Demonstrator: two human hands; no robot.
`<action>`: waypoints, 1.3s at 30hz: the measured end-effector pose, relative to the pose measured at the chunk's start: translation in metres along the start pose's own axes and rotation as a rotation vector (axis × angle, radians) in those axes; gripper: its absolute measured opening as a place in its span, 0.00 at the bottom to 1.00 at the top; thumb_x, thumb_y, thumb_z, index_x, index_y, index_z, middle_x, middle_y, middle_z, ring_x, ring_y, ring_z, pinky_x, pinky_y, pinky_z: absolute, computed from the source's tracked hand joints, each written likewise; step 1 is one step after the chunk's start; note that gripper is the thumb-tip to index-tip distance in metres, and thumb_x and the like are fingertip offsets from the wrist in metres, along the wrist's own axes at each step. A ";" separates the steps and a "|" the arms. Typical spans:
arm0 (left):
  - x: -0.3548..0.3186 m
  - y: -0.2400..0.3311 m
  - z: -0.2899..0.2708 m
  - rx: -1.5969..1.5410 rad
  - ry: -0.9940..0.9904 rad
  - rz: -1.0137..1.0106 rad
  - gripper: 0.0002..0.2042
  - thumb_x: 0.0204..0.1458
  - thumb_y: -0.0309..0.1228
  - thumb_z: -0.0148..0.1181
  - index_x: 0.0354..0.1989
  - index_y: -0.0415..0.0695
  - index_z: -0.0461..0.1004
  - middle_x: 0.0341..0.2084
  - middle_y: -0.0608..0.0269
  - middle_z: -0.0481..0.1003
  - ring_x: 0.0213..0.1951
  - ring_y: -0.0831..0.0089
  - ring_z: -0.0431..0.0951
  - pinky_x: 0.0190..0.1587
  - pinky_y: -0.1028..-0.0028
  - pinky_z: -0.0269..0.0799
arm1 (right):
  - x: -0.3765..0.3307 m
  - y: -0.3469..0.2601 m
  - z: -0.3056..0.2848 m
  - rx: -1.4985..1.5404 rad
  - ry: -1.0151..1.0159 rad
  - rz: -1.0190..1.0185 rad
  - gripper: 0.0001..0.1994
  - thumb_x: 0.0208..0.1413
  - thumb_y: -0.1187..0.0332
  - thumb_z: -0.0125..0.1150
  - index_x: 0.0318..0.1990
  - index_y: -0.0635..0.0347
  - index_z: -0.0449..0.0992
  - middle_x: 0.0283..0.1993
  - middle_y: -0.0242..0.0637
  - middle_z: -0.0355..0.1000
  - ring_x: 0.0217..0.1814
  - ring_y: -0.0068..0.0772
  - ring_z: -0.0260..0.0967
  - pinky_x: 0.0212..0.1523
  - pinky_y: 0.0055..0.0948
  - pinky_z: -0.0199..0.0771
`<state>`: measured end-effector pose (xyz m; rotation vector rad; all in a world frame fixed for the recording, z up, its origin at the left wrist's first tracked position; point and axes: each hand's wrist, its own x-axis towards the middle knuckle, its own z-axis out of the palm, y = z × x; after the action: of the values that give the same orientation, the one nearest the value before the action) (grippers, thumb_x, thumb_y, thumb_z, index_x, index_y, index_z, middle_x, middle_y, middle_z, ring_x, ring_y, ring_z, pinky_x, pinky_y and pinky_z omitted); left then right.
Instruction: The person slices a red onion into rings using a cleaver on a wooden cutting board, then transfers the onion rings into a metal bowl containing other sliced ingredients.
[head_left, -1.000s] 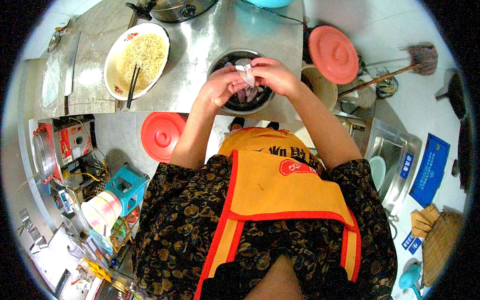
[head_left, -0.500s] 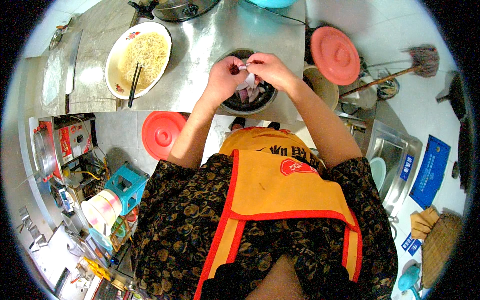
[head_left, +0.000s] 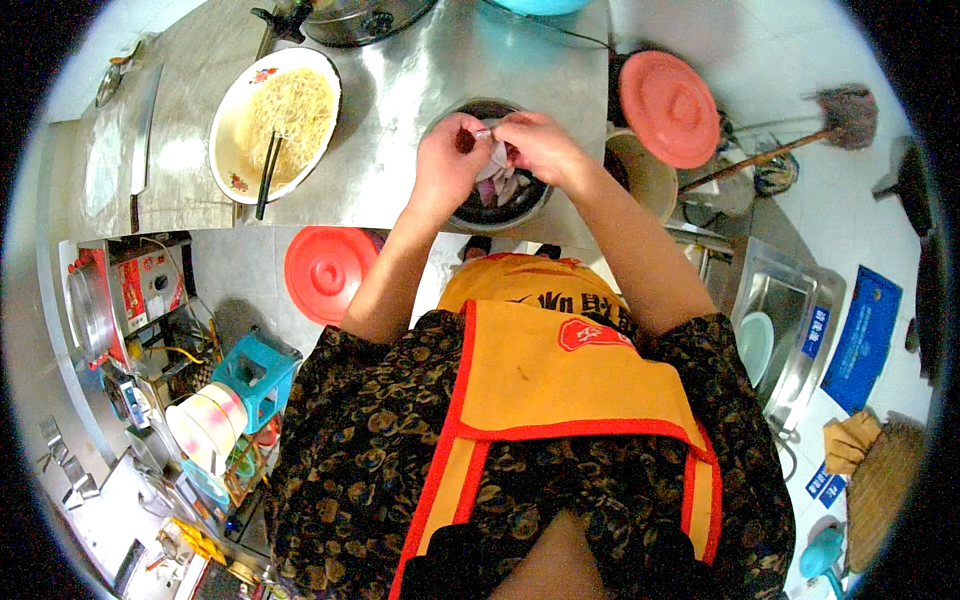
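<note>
Over a round dark bowl [head_left: 512,216] at the counter's near edge, my two hands meet fingertip to fingertip. A pale, purple-tinged strip of food [head_left: 492,158] hangs between them. My left hand [head_left: 446,162] pinches it from the left, fingers curled. From the other side my right hand [head_left: 543,148] is closed on the same strip. Below it, pale and purple pieces [head_left: 496,190] lie in the bowl; exactly what food they are I cannot tell. Curled fingers partly hide the strip and the bowl's far side.
Left on the steel counter [head_left: 385,150] stands a white enamel basin [head_left: 222,125] of noodles [head_left: 295,105], with black chopsticks [head_left: 268,175] in it. A long knife [head_left: 146,130] lies farther left. Right of the counter are a lidded red bucket [head_left: 668,110] and a sink [head_left: 790,300].
My hands have shifted slightly, and the fingers have changed position around the pale strip. Both stay over the bowl. The noodles and chopsticks look unchanged.
</note>
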<state>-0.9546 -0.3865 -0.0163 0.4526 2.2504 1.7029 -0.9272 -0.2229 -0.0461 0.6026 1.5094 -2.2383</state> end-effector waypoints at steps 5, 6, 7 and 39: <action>0.003 -0.002 0.000 -0.083 0.028 -0.071 0.06 0.50 0.23 0.58 0.34 0.38 0.69 0.23 0.65 0.72 0.27 0.79 0.71 0.31 0.77 0.69 | -0.006 -0.003 0.007 0.040 0.039 -0.017 0.10 0.48 0.67 0.59 0.35 0.62 0.73 0.24 0.31 0.69 0.23 0.25 0.67 0.22 0.25 0.65; 0.004 -0.001 -0.002 -0.067 -0.001 -0.067 0.06 0.49 0.22 0.58 0.35 0.38 0.69 0.23 0.65 0.72 0.28 0.79 0.72 0.31 0.77 0.69 | -0.004 -0.002 0.005 -0.042 0.026 -0.033 0.09 0.47 0.68 0.60 0.35 0.63 0.73 0.24 0.31 0.69 0.23 0.25 0.67 0.22 0.25 0.65; 0.006 -0.001 -0.005 -0.051 -0.031 -0.063 0.07 0.49 0.22 0.58 0.36 0.38 0.69 0.24 0.64 0.72 0.28 0.79 0.72 0.32 0.77 0.69 | -0.003 -0.001 0.003 -0.123 0.014 -0.049 0.09 0.47 0.68 0.60 0.34 0.63 0.73 0.24 0.31 0.69 0.23 0.25 0.66 0.22 0.25 0.65; 0.024 -0.058 0.044 0.877 -0.362 0.643 0.21 0.48 0.30 0.54 0.52 0.39 0.68 0.54 0.41 0.64 0.59 0.45 0.60 0.61 0.54 0.55 | -0.055 0.042 -0.018 -0.838 0.428 -0.347 0.16 0.44 0.68 0.55 0.43 0.57 0.77 0.40 0.50 0.74 0.44 0.54 0.71 0.48 0.43 0.71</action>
<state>-0.9633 -0.3533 -0.0847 1.6519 2.5881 0.5893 -0.8559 -0.2179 -0.0547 0.5828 2.6996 -1.4661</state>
